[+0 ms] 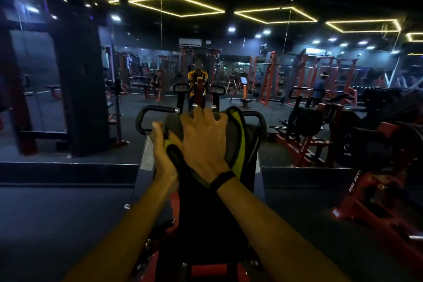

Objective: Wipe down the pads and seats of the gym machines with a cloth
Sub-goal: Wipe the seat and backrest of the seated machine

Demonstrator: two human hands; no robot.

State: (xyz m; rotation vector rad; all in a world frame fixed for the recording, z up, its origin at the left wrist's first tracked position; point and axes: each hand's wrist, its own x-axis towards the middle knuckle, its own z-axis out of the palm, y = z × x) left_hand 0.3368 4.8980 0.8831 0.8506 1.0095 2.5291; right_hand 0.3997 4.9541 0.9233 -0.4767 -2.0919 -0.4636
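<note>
A grey and yellow-green cloth (231, 135) lies draped over the top of the black chest pad (206, 217) of a red-framed machine, straight in front of me in a dim gym. My right hand (203, 142) lies flat on the cloth, fingers spread and straight, pressing it against the pad; a black band (222, 179) circles that wrist. My left hand (161, 144) is at the pad's left edge, thumb and fingers pinching a fold of the cloth just beside my right thumb. Both forearms reach in from the bottom of the view and meet at the pad's upper end. Black looped handles (148, 114) rise on either side of the pad, behind my hands. Beyond them a mirrored wall reflects a person in a yellow shirt (197, 75) and rows of red racks. To the right stands another red machine (320, 135) with black pads, well apart from mine. Yellow hexagonal light strips (176, 5) run across the dark ceiling.
</note>
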